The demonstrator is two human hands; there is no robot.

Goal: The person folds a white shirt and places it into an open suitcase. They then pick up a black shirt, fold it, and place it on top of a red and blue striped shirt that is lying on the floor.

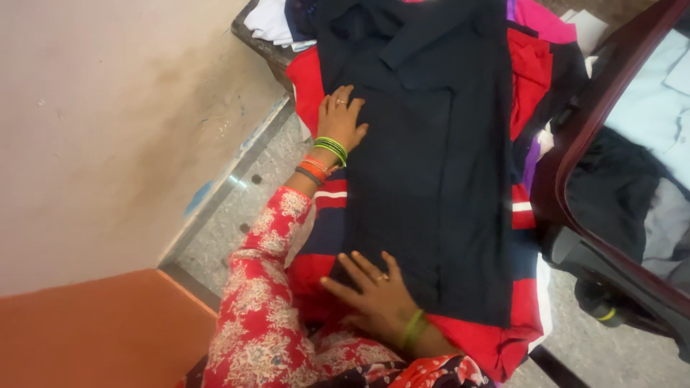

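Dark navy garment (431,158) is lying spread flat, covering most of the pile; it is resting on a red garment (528,72) with white stripes, whose edges are showing on both sides and at the near end. More clothes (white, pink, purple) are peeking out at the far end. A dark wooden chair frame (575,129) is standing just beside the pile.

Left hand (340,118) is lying palm down on the navy garment's edge, fingers together and pointing away, gripping nothing; the forearm, in a red floral sleeve (262,287), is stretching forward, with green and orange bangles (325,154) sitting at the wrist.

Right hand (374,291) is pressing flat on the near corner of the navy garment, fingers spread, wrist bent inward, open.
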